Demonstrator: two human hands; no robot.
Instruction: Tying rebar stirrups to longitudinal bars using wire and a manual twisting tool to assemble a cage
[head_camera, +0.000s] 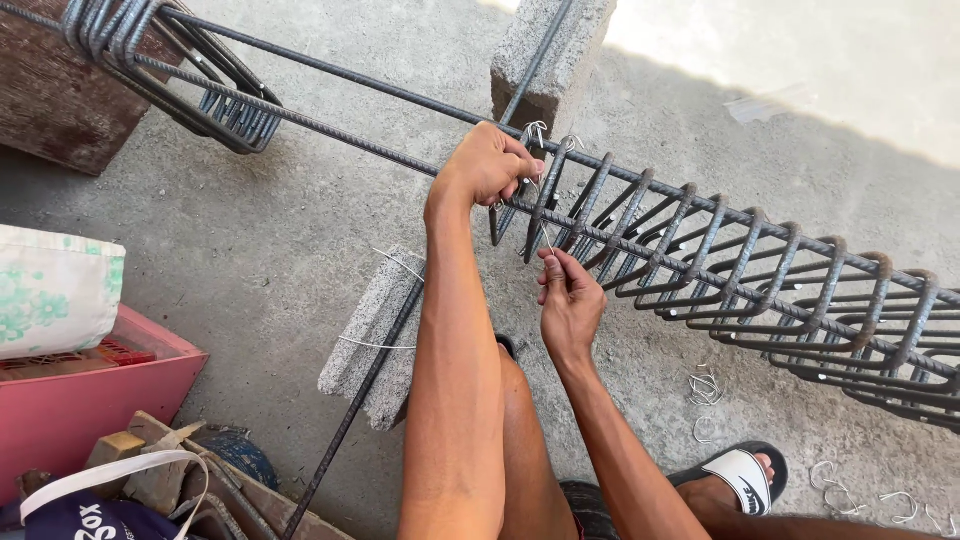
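We're gripping the rebar (400, 100) w/ left hand (487, 163), fist closed; right hand (568, 297), just below, is pinching the wire (545, 232). Wire's prob thin, bendy, light; rebar's stiff, heavy.

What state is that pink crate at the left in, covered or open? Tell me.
Covered in part. A pale floral cloth bundle lies over the pink crate; a strip of its red inside shows at the rim. Full or empty: cannot tell.
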